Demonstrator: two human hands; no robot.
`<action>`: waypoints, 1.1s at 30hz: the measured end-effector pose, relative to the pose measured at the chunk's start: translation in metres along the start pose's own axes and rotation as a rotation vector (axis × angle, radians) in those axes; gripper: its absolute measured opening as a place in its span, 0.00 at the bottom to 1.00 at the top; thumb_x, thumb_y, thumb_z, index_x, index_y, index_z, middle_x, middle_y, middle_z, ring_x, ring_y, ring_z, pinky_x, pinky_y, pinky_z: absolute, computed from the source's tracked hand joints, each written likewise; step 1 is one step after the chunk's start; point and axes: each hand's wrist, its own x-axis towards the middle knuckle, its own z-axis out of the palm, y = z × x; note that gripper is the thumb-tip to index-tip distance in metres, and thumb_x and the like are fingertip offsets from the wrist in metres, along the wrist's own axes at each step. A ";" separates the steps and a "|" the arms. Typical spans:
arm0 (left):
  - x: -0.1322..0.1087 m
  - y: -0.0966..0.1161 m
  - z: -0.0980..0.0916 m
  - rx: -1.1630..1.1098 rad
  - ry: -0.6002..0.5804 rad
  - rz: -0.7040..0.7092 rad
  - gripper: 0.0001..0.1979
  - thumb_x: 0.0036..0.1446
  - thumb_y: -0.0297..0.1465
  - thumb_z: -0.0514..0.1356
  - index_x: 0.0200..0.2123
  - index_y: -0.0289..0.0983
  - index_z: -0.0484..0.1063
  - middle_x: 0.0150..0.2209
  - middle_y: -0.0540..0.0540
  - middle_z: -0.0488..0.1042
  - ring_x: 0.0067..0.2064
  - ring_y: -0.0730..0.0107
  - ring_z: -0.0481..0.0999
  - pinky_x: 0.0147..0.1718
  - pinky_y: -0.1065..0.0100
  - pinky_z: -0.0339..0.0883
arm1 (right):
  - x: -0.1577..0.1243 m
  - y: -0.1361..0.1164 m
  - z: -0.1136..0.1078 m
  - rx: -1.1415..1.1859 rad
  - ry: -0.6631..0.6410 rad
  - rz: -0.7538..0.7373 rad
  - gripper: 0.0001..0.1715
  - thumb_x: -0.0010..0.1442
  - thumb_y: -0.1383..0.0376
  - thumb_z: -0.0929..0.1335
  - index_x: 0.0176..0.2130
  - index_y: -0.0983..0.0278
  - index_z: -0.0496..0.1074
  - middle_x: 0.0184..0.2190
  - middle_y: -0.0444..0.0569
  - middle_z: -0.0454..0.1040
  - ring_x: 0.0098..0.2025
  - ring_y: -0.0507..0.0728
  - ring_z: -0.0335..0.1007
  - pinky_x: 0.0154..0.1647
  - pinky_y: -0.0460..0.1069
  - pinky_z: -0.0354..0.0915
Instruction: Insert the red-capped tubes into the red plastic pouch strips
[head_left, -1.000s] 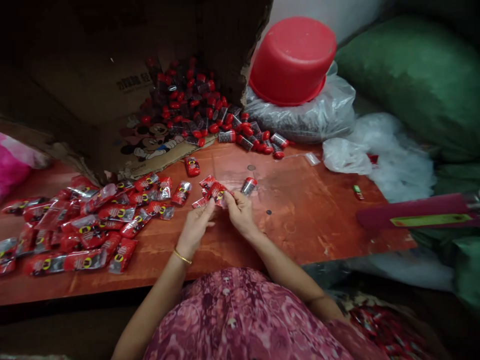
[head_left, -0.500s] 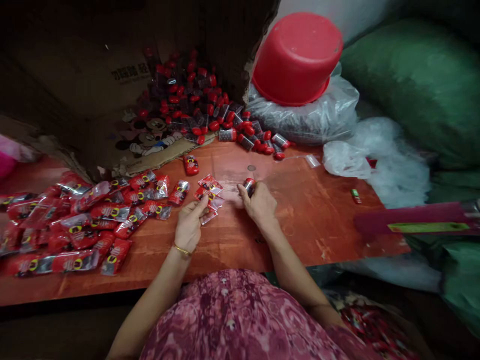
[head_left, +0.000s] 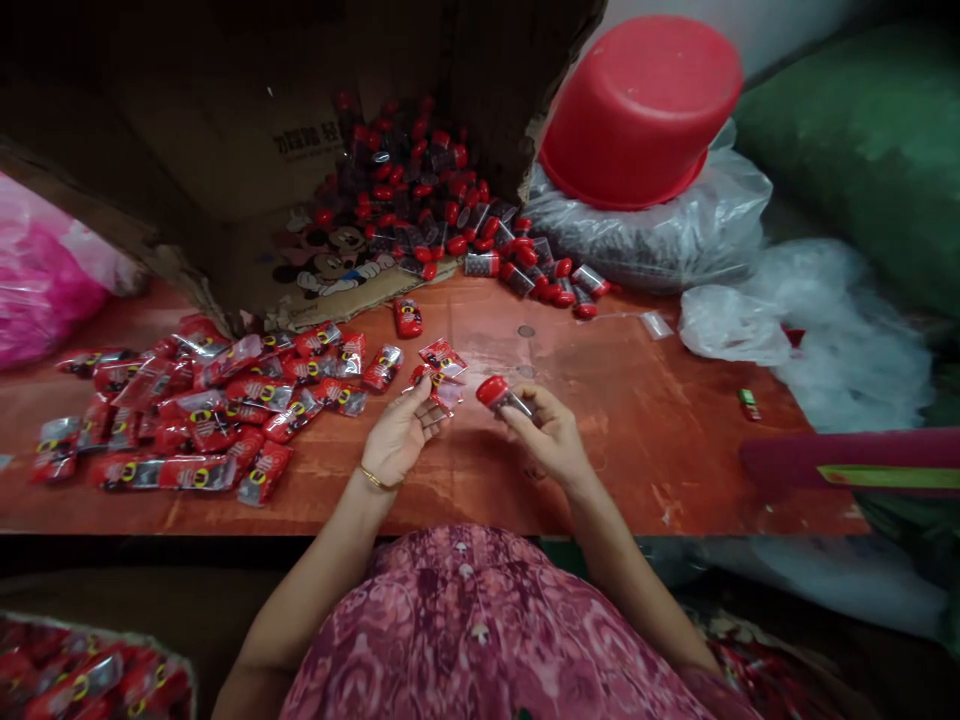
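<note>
My left hand (head_left: pixel 396 440), palm partly turned up, pinches a few flat red-printed plastic bags (head_left: pixel 444 356) between thumb and fingers. To its right, my right hand (head_left: pixel 553 432) grips a small clear bottle (head_left: pixel 496 392) with a red cap and dark contents. The bottle is tilted, its cap pointing left toward the bags, and a gap separates the two. Left of my left hand, a heap of filled red packets (head_left: pixel 206 420) covers the table. One more packet (head_left: pixel 409 317) lies apart, beyond the bags.
A cardboard box (head_left: pixel 225 230) lies on its side at the back, with many red-capped bottles (head_left: pixel 427 185) spilling out. A red tub (head_left: pixel 645 110) rests upside down on a stuffed clear bag (head_left: pixel 652 245). A purple bar (head_left: pixel 787 460) crosses the table's right end.
My right hand has raised the bottle and turned it so its cap points left. My left hand has opened out somewhat around the bags. The whole view has shifted left.
</note>
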 end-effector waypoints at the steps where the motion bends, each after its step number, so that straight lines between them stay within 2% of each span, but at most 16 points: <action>1: -0.001 0.000 0.000 0.012 -0.010 0.011 0.06 0.49 0.30 0.64 0.28 0.35 0.71 0.24 0.49 0.76 0.25 0.73 0.75 0.26 0.72 0.68 | -0.006 -0.007 0.001 0.037 -0.045 0.019 0.11 0.52 0.58 0.66 0.34 0.63 0.67 0.23 0.42 0.67 0.22 0.50 0.60 0.24 0.45 0.59; 5: -0.006 -0.004 0.002 0.088 -0.054 0.064 0.11 0.42 0.33 0.68 0.26 0.34 0.72 0.25 0.50 0.77 0.26 0.75 0.75 0.28 0.73 0.68 | -0.018 -0.026 0.005 0.044 -0.117 0.016 0.08 0.50 0.61 0.67 0.31 0.63 0.70 0.22 0.43 0.67 0.22 0.49 0.60 0.24 0.45 0.58; 12: -0.006 -0.002 -0.001 0.220 -0.097 0.118 0.19 0.33 0.39 0.71 0.26 0.33 0.73 0.23 0.50 0.76 0.26 0.76 0.74 0.30 0.74 0.67 | -0.014 -0.021 0.014 0.036 -0.077 0.053 0.08 0.49 0.62 0.66 0.29 0.65 0.70 0.21 0.42 0.66 0.22 0.48 0.58 0.22 0.44 0.56; 20: -0.004 0.006 -0.004 0.220 -0.091 0.073 0.17 0.36 0.39 0.70 0.26 0.34 0.73 0.25 0.49 0.77 0.28 0.74 0.75 0.31 0.72 0.67 | -0.019 -0.023 0.016 0.024 -0.031 0.017 0.08 0.49 0.62 0.67 0.29 0.65 0.70 0.21 0.42 0.66 0.22 0.48 0.58 0.22 0.43 0.56; 27: -0.007 0.005 -0.002 0.308 -0.131 0.063 0.17 0.36 0.41 0.69 0.24 0.33 0.74 0.24 0.48 0.76 0.26 0.74 0.73 0.32 0.71 0.66 | -0.016 -0.020 0.017 0.027 -0.063 0.037 0.08 0.50 0.62 0.67 0.30 0.65 0.70 0.22 0.42 0.67 0.22 0.49 0.60 0.23 0.44 0.57; 33: -0.007 -0.006 0.004 0.264 -0.118 0.236 0.16 0.34 0.39 0.70 0.25 0.33 0.75 0.24 0.50 0.76 0.27 0.76 0.72 0.31 0.73 0.65 | -0.018 -0.015 0.024 0.084 -0.032 0.040 0.09 0.51 0.61 0.67 0.31 0.64 0.70 0.23 0.42 0.67 0.23 0.49 0.60 0.24 0.44 0.58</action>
